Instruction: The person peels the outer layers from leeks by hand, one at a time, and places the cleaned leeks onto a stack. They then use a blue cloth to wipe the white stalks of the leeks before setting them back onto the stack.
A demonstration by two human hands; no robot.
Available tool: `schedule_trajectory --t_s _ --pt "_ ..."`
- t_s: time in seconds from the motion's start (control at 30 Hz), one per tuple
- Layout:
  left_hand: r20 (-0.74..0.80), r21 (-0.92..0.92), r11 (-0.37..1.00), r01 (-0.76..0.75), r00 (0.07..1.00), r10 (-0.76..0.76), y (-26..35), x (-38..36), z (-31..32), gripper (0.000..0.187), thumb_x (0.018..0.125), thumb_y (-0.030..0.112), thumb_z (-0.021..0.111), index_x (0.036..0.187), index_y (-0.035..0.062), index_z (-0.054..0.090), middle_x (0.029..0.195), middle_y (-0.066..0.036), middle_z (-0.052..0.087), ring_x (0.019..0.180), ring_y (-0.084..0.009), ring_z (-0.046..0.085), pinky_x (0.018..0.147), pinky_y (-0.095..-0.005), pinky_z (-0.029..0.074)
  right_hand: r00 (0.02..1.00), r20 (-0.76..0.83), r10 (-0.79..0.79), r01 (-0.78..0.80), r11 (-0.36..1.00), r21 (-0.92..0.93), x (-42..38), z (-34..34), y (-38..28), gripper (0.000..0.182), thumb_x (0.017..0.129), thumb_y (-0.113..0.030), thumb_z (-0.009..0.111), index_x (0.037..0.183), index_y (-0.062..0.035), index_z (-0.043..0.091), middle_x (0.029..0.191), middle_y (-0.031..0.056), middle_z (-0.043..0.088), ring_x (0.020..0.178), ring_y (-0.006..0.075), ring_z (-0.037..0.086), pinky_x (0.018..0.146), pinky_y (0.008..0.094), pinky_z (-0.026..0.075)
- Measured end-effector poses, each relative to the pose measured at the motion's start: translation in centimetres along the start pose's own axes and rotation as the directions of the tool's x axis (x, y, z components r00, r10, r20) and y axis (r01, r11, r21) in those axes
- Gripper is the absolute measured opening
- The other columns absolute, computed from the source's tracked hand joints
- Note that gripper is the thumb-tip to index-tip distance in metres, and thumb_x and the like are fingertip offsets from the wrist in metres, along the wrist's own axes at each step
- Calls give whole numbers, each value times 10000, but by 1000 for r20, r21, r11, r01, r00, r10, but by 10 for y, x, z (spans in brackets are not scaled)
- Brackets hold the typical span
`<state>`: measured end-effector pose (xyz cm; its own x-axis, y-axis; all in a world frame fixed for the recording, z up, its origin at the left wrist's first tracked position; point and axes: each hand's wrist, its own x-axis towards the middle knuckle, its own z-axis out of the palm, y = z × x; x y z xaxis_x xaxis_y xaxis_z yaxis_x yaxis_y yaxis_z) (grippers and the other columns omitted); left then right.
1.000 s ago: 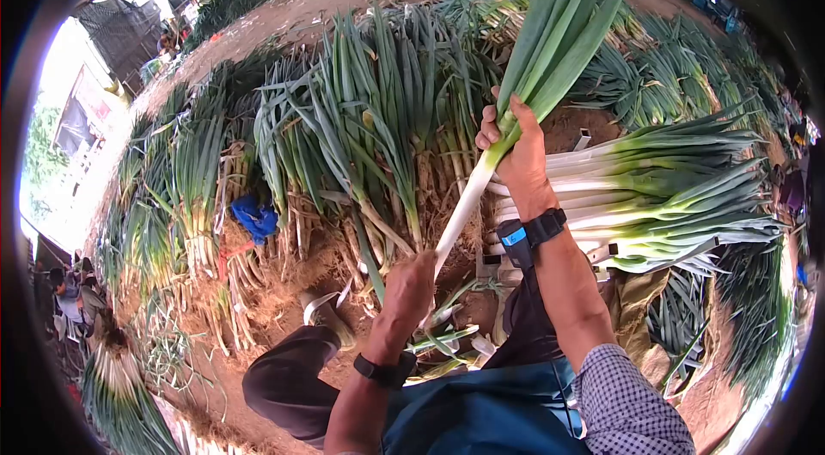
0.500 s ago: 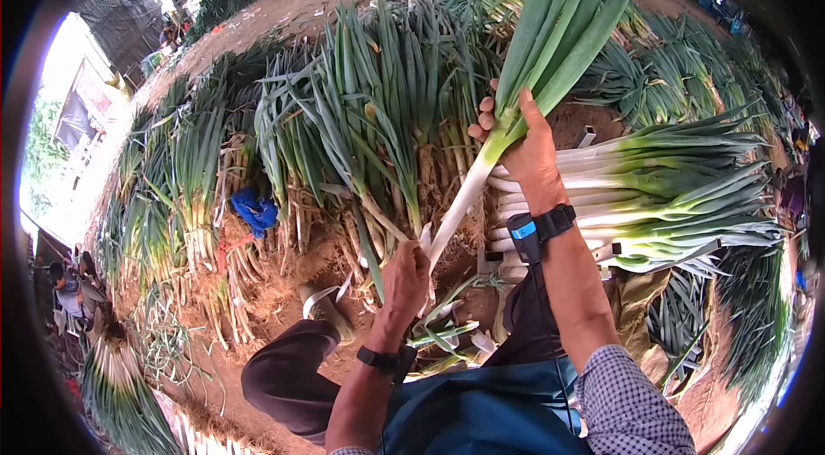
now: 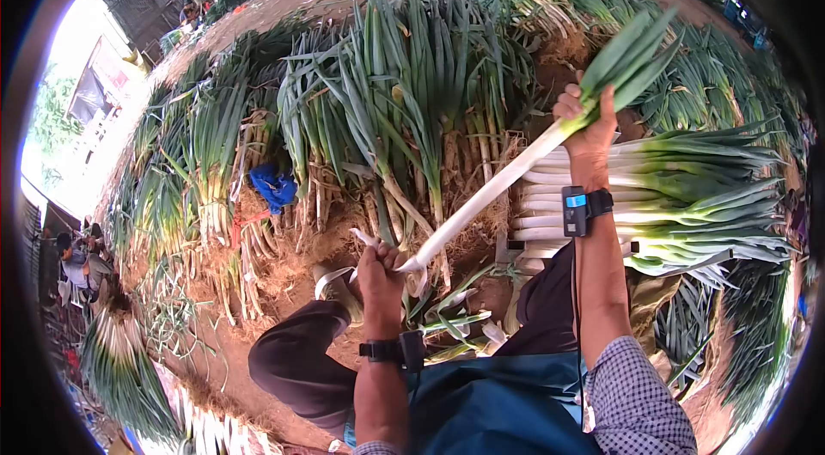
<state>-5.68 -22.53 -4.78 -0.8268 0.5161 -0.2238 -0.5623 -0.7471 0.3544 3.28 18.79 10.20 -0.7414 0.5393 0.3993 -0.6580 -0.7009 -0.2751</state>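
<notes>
A long green onion [image 3: 494, 189] slants across the middle, its green leaves up to the right and its white root end low on the left. My right hand [image 3: 589, 128] is closed around it where the leaves begin. My left hand [image 3: 380, 274] is closed by the root end, pinching a pale strip of outer skin [image 3: 364, 238] that pokes out above the fingers. More loose skin hangs beside the root end. To the right, below my right hand, lies a stack of cleaned green onions [image 3: 567, 206] with white stems.
Uncleaned green onions [image 3: 404, 103] with brown roots stand in a dense row ahead. A blue cloth [image 3: 273, 188] lies among them at left. Leaf scraps [image 3: 455, 313] litter the ground between my legs. A bundle [image 3: 129, 369] sits at lower left, and people [image 3: 82, 262] are at the far left.
My right hand has moved right with the green onion, which now lies flatter. My left hand has shifted left and down, drawing the skin away from the stem.
</notes>
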Motion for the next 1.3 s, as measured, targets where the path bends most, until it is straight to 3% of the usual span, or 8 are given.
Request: schedule_trajectory --t_s 0.13,0.2,0.4,0.43,0.47,0.6,0.93,1.3 --pt "-218 738 675 16 952 216 33 -25 -33 181 1030 202 519 1056 23 527 846 -36 550 661 -83 476 585 -285 430 995 30 -92 91 996 20 0 -5 -30 615 935 -517 633 1265 -1 576 906 94 535 679 138 436 612 279 393" --pt "82 930 329 -166 963 255 41 -30 -23 307 1030 242 537 1217 -1 512 904 -58 583 706 -93 519 632 -273 458 993 67 -102 99 994 49 0 -1 -31 620 936 -522 629 1271 -4 575 904 88 532 680 134 435 610 275 393" --pt "188 974 178 -139 938 -293 4 -40 60 380 955 153 655 1302 28 564 950 -49 662 842 -127 623 711 -289 507 998 31 -50 45 988 147 -1 35 -4 650 914 -589 617 1231 -22 580 908 87 587 689 140 498 655 298 461" --pt "339 919 -182 -348 937 -79 -9 -52 73 341 922 65 680 1247 33 581 934 -138 683 784 -226 682 678 -343 538 1000 -4 -5 6 990 138 -3 47 8 667 909 -619 604 1217 -28 582 897 95 609 692 150 526 672 315 486" --pt "444 874 -231 -427 896 24 -18 -58 80 313 918 62 679 1215 36 583 903 -155 678 763 -265 683 658 -369 533 965 -250 -79 23 975 -222 -11 69 25 672 890 -639 618 1189 -37 588 859 97 633 704 171 569 696 356 522" --pt "603 762 -421 -493 777 182 -31 -63 73 240 913 45 655 1140 43 579 809 -193 669 725 -402 661 609 -444 511 905 -425 18 -139 957 -256 -15 29 50 462 870 -485 752 976 -79 559 800 72 593 603 163 521 586 347 481" --pt "203 624 -749 -224 972 -121 15 -46 -91 208 858 169 683 1005 27 643 769 -216 657 759 -408 657 626 -522 479 953 -302 -16 -119 898 -423 -12 31 21 463 915 -439 723 1094 -49 551 679 26 528 540 132 480 500 312 409" --pt "569 767 -440 -467 812 129 -31 -36 149 191 883 169 713 989 21 656 875 -162 640 813 -369 624 701 -442 486 973 -216 78 -157 913 -377 -34 44 92 150 945 -145 686 1008 -28 617 863 95 650 751 208 640 793 491 603"
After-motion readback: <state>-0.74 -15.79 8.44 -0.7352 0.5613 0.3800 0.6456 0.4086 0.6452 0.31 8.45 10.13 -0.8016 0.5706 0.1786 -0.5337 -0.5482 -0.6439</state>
